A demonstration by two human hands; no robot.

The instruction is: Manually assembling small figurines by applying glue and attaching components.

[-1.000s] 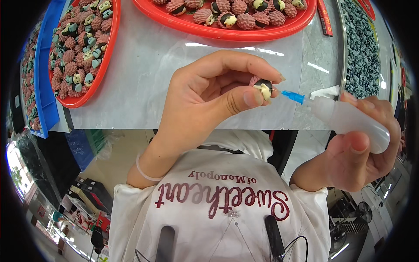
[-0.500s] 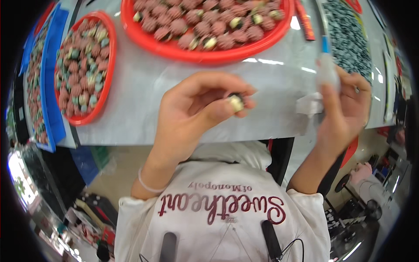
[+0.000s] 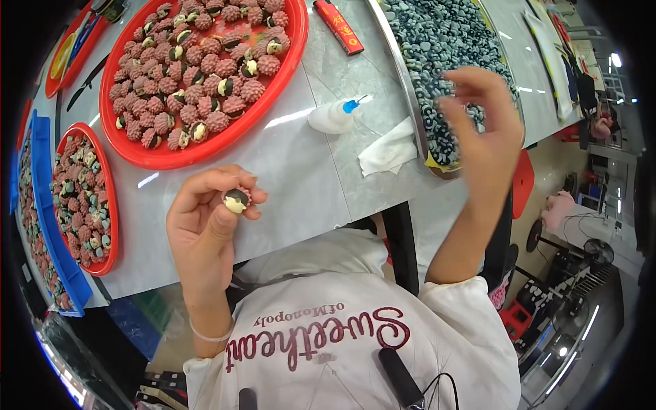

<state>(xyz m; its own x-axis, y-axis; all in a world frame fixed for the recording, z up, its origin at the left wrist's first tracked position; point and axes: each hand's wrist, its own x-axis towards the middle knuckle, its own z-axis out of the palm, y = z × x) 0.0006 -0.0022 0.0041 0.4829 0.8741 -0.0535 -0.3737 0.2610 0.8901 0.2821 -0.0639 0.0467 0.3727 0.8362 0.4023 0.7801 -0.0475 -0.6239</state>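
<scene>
Left hand (image 3: 205, 225) up in front of the chest, and pinched between thumb and fingertips sits one small figurine (image 3: 237, 199): cream face, dark cap, a pinkish bumpy back peeking out behind. That grip is narrow, closed right on the piece, holding it just above the near edge of the tabletop (image 3: 301, 171).

Right hand (image 3: 482, 130) hangs over the long metal tray (image 3: 415, 116) of grey-blue beads, fingers spread and curled, holding nothing that shows; the hand is slightly blurred.

On the pale, glossy tabletop lies one squeeze bottle (image 3: 333, 116) on its side, blue nozzle pointing up and right, just beside one crumpled white tissue (image 3: 389, 150) that touches the metal tray's edge. One red lighter-shaped stick (image 3: 339, 26) lies near the top between the trays.

Count the red trays: three in view. The big round one (image 3: 287, 82) is heaped with pink bumpy pieces, too many to count, some showing cream-and-black faces. A smaller red one (image 3: 109, 198) at the left holds more of the same, sitting against a blue tray (image 3: 51, 232). The third (image 3: 58, 58) peeks in at the top left corner.

Beyond the right edge of the tabletop, a beige floor, a red stool (image 3: 523, 184) and dark equipment with cables.
</scene>
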